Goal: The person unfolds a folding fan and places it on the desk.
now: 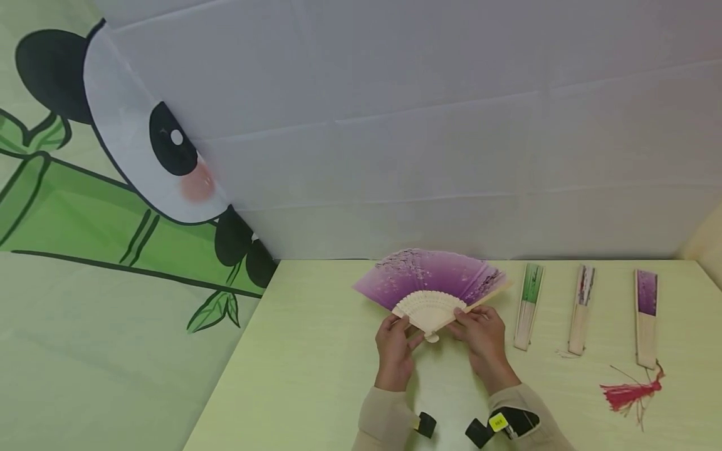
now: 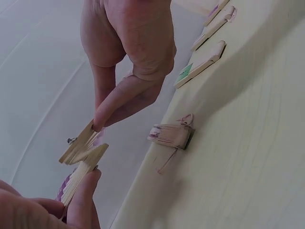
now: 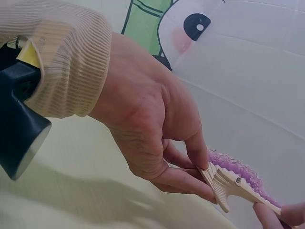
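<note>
An open purple folding fan point(image 1: 420, 272) with blossom print and pale pierced ribs is spread between both hands in the head view, pivot end toward me. My left hand point(image 1: 393, 354) pinches its left side low on the ribs. With thumb and fingers my right hand point(image 1: 486, 335) pinches the right outer rib. The right wrist view shows the right hand point(image 3: 152, 114) at the ribs, close to the metal pivot pin point(image 3: 238, 181). Beneath the held fan, a folded fan point(image 2: 170, 137) with a pinkish cord lies on the table in the left wrist view; the head view hides it.
Right of the hands lie a folded green fan point(image 1: 530, 307), a folded white patterned fan point(image 1: 581, 310) and a folded purple fan point(image 1: 646, 318) with a red tassel point(image 1: 632, 394). A pale wall sheet point(image 1: 451, 156) rises behind the table point(image 1: 293, 376), with a panda drawing point(image 1: 135, 150) at left.
</note>
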